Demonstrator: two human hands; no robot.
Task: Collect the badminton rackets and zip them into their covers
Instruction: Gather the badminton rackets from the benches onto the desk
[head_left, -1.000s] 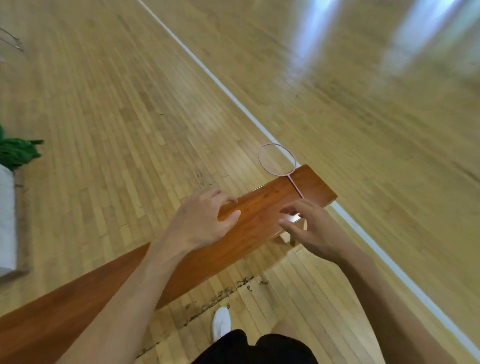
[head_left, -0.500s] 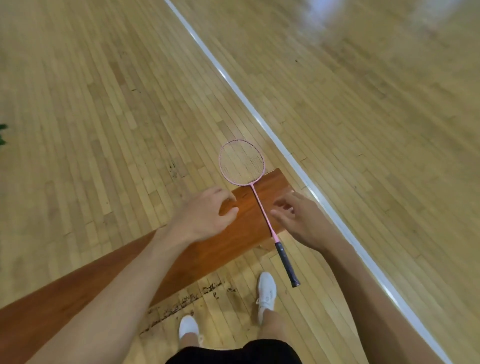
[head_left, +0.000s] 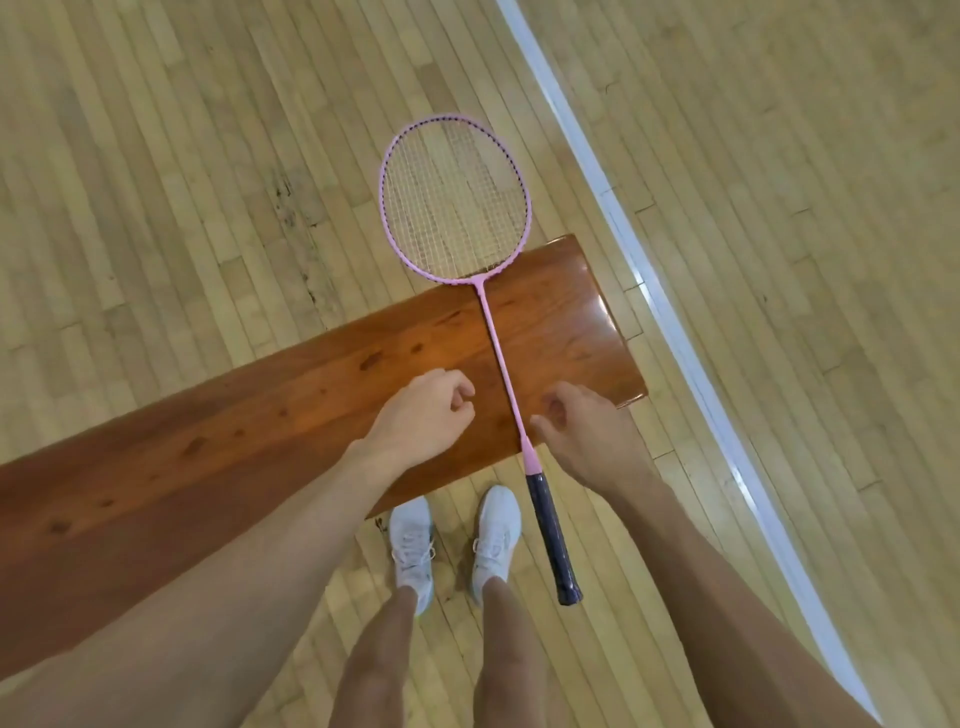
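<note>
A pink badminton racket (head_left: 457, 202) lies across the right end of a red-brown wooden bench (head_left: 234, 431). Its strung head overhangs the far edge. Its dark grip (head_left: 551, 538) sticks out over the near edge, above the floor. My left hand (head_left: 423, 415) hovers over the bench just left of the pink shaft, fingers loosely curled, holding nothing. My right hand (head_left: 592, 436) is just right of the shaft near the pink cone, fingers loosely curled. Its thumb tip is close to the shaft, and nothing is gripped.
The bench runs from lower left to its end at the right, on a light wooden gym floor. A white court line (head_left: 649, 270) crosses the floor right of the bench. My white shoes (head_left: 413, 540) stand against the bench's near edge.
The view has tilted down and closer, so the whole racket now shows. Both hands have drawn back toward the near bench edge and their fingers have curled in more.
</note>
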